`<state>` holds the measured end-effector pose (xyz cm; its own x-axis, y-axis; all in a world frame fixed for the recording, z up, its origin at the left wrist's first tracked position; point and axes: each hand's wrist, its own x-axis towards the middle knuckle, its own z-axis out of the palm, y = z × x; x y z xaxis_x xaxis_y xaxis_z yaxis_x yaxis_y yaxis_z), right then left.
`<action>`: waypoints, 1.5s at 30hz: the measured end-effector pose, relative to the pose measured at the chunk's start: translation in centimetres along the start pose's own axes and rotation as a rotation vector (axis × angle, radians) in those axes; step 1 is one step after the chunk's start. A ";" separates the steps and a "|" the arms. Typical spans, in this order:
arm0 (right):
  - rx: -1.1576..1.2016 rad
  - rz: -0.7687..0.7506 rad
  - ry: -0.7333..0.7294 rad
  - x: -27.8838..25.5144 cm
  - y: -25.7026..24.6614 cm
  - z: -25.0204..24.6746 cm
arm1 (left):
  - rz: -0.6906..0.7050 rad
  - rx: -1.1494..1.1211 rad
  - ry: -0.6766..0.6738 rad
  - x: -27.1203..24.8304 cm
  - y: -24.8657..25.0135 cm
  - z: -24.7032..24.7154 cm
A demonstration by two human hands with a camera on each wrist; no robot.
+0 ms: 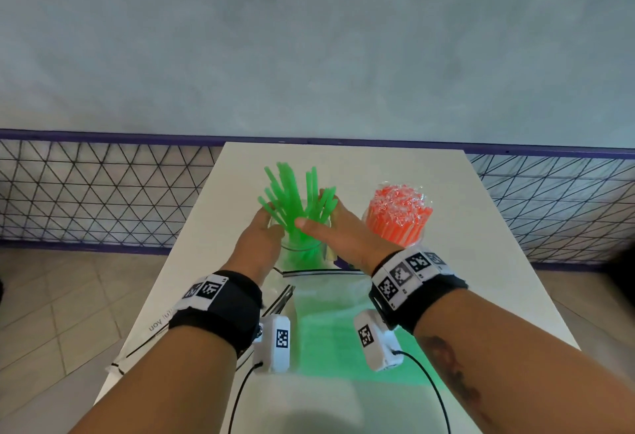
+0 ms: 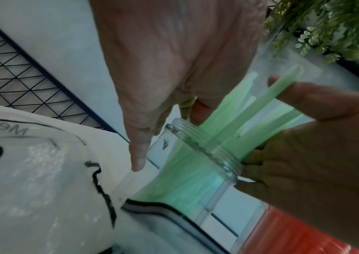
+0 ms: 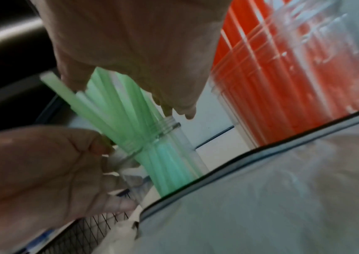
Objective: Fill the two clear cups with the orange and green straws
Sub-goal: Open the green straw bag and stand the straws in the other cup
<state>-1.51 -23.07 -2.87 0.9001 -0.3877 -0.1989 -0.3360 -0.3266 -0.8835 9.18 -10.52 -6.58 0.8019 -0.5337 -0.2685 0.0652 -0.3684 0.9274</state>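
Note:
A bundle of green straws (image 1: 292,200) stands fanned out in a clear cup (image 1: 302,255) at the table's middle. My left hand (image 1: 271,227) curls round the cup's threaded neck (image 2: 198,142) from the left, its thumb against the neck in the right wrist view. My right hand (image 1: 319,215) wraps the green straws (image 3: 117,110) just above the rim, with the thumb in front and the fingers behind. To the right, untouched, a second clear cup (image 1: 421,238) holds orange straws (image 1: 395,224) with clear wrap over their tops.
Empty clear plastic bags with black edging (image 1: 330,310) lie on the white table (image 1: 481,262) between my wrists and the cups. A black mesh fence (image 1: 103,193) runs behind the table below a grey wall. Green foliage (image 2: 326,25) shows in the left wrist view.

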 end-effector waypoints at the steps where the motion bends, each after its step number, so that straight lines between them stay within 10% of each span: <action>1: -0.035 0.015 -0.035 -0.5 0.0 -0.4 | 0.007 -0.022 0.016 0.2 -0.4 0.0; 9: -0.618 0.047 -0.018 -4.1 3.0 -1.3 | -0.242 0.006 0.159 0.3 -2.1 -0.7; 16: -0.857 0.053 -0.092 -4.6 5.5 0.2 | 0.038 0.517 -0.313 -4.2 -0.4 2.5; 21: -1.049 -0.004 -0.231 -5.3 4.2 0.7 | 0.317 0.556 -0.262 -5.4 0.7 5.3; 32: -1.215 0.059 -0.581 -9.0 0.5 0.8 | 0.246 1.341 -0.745 -4.9 1.0 6.5; 36: -0.912 0.174 -0.695 -9.0 1.0 -0.1 | 0.264 1.289 -0.797 -4.7 0.5 6.4; 45: -1.203 0.015 -0.638 -8.7 5.0 4.1 | 0.366 0.984 -0.662 -4.1 0.4 6.0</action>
<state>-9.92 -17.78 -7.30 0.7547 -0.0429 -0.6547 -0.0840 -0.9960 -0.0316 2.35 -13.06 -6.66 0.2060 -0.9016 -0.3804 -0.8015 -0.3785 0.4629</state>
